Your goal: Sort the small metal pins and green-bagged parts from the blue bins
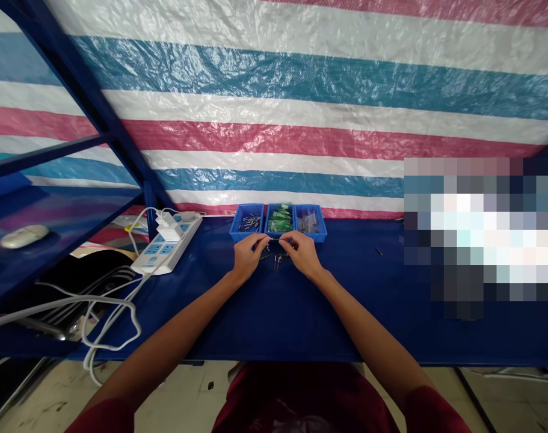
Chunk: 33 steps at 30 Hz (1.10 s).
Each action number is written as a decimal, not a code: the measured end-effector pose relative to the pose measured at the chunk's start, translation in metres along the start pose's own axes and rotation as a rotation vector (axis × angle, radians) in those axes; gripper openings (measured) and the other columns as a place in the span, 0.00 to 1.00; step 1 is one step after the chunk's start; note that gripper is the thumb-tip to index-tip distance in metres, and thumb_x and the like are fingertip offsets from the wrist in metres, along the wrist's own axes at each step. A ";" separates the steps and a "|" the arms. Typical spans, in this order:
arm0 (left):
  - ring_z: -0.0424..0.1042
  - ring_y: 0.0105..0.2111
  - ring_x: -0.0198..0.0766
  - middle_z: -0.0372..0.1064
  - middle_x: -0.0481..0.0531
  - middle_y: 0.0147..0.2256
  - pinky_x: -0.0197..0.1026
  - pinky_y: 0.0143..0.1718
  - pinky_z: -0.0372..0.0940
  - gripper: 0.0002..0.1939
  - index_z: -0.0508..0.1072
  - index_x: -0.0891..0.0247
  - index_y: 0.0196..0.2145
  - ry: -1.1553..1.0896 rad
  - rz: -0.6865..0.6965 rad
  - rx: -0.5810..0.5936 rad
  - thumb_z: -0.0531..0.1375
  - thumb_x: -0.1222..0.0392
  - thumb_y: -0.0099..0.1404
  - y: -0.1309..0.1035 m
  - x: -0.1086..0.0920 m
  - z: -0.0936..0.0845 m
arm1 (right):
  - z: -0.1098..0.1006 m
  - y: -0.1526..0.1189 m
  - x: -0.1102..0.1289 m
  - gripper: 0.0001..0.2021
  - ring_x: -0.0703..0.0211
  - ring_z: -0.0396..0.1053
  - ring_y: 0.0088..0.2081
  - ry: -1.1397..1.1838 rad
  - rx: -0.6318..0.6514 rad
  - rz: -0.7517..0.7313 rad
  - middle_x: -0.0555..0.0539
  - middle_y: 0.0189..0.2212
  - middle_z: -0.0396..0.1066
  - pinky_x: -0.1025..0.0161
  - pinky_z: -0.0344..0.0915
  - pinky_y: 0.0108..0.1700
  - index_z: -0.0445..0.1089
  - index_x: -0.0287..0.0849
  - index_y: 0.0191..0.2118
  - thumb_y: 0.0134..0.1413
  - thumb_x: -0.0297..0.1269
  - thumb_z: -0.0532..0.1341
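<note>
My left hand [246, 257] and my right hand [305, 255] meet over the table just in front of the blue bins. Both are closed in a pinch, fingertips facing each other. A thin, light-coloured rod-like piece [275, 239] spans the gap between them; it is too small to name. Below the hands lie several small dark parts with thin metal leads [279, 261]. Similar dark parts [251, 224] fill the left bin [233, 230]. Green packets [280, 218] are in the middle bin, and clear bags [308, 224] in the right bin [320, 236].
A white power strip [165, 246] with plugged-in adapters stands at left, its white cables [115, 346] looping over the edge. One loose dark part [379, 251] lies on the blue table [274, 325] at right. A white mouse [24, 236] rests on a side shelf. The far right is pixelated.
</note>
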<state>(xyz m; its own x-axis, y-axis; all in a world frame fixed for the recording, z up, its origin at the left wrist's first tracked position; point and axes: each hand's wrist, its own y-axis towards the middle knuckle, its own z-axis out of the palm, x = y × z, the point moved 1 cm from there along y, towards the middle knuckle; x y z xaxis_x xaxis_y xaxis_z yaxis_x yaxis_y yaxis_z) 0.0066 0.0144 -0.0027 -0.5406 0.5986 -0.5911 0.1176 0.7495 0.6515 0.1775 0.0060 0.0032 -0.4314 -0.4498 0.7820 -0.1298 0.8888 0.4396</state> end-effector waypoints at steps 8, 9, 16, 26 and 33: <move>0.70 0.25 0.34 0.74 0.49 0.26 0.36 0.32 0.64 0.16 0.75 0.64 0.30 0.010 0.006 0.042 0.54 0.51 0.68 -0.003 0.000 0.001 | -0.001 -0.012 -0.004 0.10 0.61 0.67 0.30 -0.037 -0.049 0.006 0.46 0.33 0.72 0.64 0.65 0.35 0.71 0.42 0.36 0.58 0.41 0.55; 0.70 0.25 0.34 0.74 0.49 0.26 0.36 0.32 0.64 0.17 0.75 0.64 0.30 0.008 0.007 0.037 0.54 0.51 0.68 -0.003 0.000 0.001 | -0.001 -0.013 -0.005 0.10 0.61 0.67 0.30 -0.040 -0.050 0.004 0.47 0.33 0.71 0.65 0.65 0.35 0.71 0.42 0.36 0.58 0.41 0.55; 0.70 0.24 0.33 0.73 0.49 0.25 0.36 0.31 0.64 0.18 0.75 0.64 0.30 0.010 0.017 0.036 0.53 0.51 0.68 -0.005 -0.002 0.001 | -0.001 -0.015 -0.006 0.10 0.61 0.68 0.30 -0.026 -0.032 -0.006 0.47 0.32 0.71 0.65 0.65 0.36 0.69 0.42 0.35 0.60 0.40 0.54; 0.72 0.30 0.35 0.75 0.52 0.33 0.37 0.34 0.66 0.15 0.75 0.63 0.36 0.050 0.175 0.066 0.53 0.52 0.69 -0.001 0.005 0.005 | 0.000 -0.014 -0.011 0.11 0.59 0.69 0.32 -0.034 -0.029 0.047 0.48 0.32 0.71 0.64 0.65 0.37 0.67 0.43 0.38 0.62 0.42 0.52; 0.68 0.26 0.33 0.74 0.52 0.31 0.36 0.32 0.64 0.15 0.74 0.64 0.36 0.099 0.226 0.082 0.53 0.53 0.70 0.015 0.011 0.010 | -0.002 0.005 -0.013 0.07 0.62 0.67 0.25 0.005 -0.059 0.044 0.51 0.29 0.69 0.65 0.64 0.35 0.65 0.43 0.37 0.60 0.38 0.52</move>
<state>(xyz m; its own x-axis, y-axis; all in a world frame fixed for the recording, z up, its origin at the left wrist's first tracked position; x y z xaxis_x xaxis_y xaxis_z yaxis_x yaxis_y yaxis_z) 0.0106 0.0350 -0.0042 -0.5710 0.7262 -0.3827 0.3097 0.6224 0.7188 0.1844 0.0161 -0.0034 -0.4308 -0.4112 0.8033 -0.0582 0.9010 0.4300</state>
